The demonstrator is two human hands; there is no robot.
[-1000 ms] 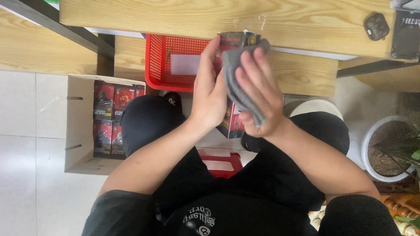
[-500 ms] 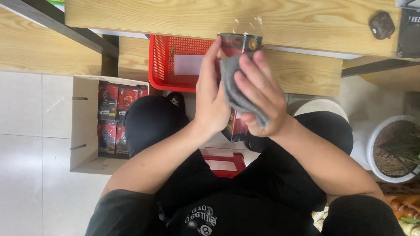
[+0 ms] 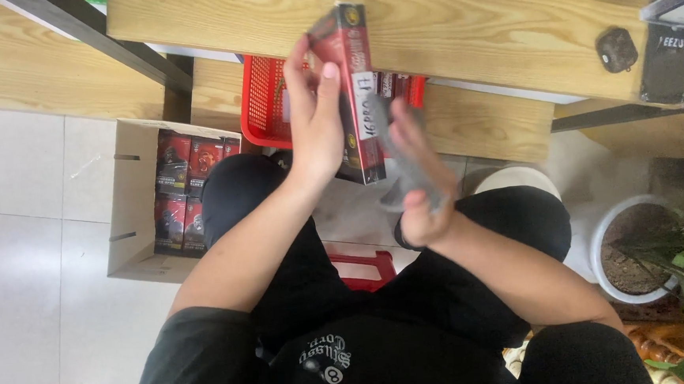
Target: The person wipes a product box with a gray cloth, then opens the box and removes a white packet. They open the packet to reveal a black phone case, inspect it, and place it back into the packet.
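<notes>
Since a second ago the red box has been turned from flat-on to edge-on and lifted higher, so it now stands upright in front of the wooden bench, and the right hand has dropped lower with the grey cloth. Held up in the air above the lap, the box sits in the left hand, whose thumb presses one broad face while the fingers lie behind it. That hand is closed on the box in a flat pinch; the right hand is curled loosely around the cloth, with motion blur hiding the fingertips. From its look the box is a light, stiff carton with a glossy and probably slippery wrap, so a hold across the two broad faces near the middle seems safest, since the corners would dent. Soft and limp, the cloth can be bunched anywhere. Behind the hands a red basket rests on the lower shelf, and to the left a cardboard carton on the tiled floor holds more dark red boxes. A white plant pot with green leaves stands to the right, and a small dark pouch lies on the bench; the bench edge is the nearest thing to knock against
</notes>
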